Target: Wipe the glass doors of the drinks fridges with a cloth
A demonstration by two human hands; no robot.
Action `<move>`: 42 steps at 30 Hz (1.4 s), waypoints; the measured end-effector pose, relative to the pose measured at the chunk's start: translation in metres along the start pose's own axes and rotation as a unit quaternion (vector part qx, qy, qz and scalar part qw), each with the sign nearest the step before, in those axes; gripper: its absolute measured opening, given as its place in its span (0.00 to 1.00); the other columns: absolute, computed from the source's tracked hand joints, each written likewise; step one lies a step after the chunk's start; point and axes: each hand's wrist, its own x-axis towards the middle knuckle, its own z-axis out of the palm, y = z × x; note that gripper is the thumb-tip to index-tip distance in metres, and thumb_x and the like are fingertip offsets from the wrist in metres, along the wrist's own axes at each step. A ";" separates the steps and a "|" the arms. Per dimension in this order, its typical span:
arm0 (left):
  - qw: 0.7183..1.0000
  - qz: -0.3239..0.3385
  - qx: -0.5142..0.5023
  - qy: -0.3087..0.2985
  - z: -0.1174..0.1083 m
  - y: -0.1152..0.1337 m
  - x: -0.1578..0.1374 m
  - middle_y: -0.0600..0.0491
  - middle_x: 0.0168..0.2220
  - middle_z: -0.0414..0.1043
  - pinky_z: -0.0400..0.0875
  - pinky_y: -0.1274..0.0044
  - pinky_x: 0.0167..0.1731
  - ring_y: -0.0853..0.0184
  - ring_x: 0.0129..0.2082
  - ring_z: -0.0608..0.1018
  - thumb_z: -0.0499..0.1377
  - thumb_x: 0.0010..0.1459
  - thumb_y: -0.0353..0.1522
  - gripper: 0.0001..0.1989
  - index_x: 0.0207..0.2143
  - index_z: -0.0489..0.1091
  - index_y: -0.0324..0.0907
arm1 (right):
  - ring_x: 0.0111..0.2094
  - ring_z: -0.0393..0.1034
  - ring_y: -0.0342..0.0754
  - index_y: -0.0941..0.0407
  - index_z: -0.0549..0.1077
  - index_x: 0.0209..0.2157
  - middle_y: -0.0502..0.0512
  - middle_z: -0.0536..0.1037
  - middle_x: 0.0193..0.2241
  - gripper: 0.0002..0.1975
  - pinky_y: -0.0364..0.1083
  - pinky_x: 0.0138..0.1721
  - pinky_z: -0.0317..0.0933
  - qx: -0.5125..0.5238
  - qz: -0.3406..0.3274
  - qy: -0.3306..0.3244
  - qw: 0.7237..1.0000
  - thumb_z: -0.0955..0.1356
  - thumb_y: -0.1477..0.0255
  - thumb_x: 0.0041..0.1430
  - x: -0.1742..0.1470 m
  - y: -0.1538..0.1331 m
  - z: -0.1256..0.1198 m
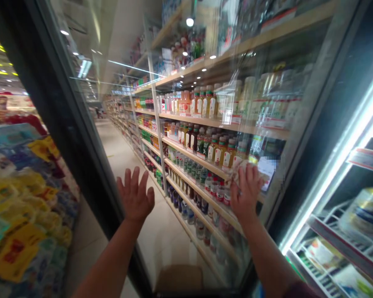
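Note:
A glass door point(121, 145) in a dark frame stands open in front of me. My left hand point(136, 194) lies flat against or very near the pane on its left side, fingers spread, holding nothing. On the right side of the pane, my right hand point(246, 192) presses a crumpled light cloth point(234, 171) to the glass under its fingers. Part of the cloth is hidden behind that hand. Just right of it is a white sticker point(267, 169) on the pane, partly blurred out.
Through and on the glass show shelves point(199, 155) of bottled drinks along an aisle. At right is a lit cooler with wire racks point(348, 231) holding packaged goods. Yellow packages point(18, 198) are piled at left. The door's dark frame point(71, 136) slants down the left side.

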 end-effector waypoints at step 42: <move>1.000 -0.010 0.019 0.012 -0.028 0.015 -0.002 0.44 0.71 0.57 0.44 0.54 0.72 0.55 0.75 0.50 0.56 0.67 0.31 0.32 0.72 0.54 0.47 | 0.75 0.44 0.61 0.53 0.46 0.74 0.68 0.58 0.71 0.35 0.69 0.71 0.42 0.031 -0.004 -0.018 0.999 0.61 0.74 0.71 -0.031 -0.041 0.008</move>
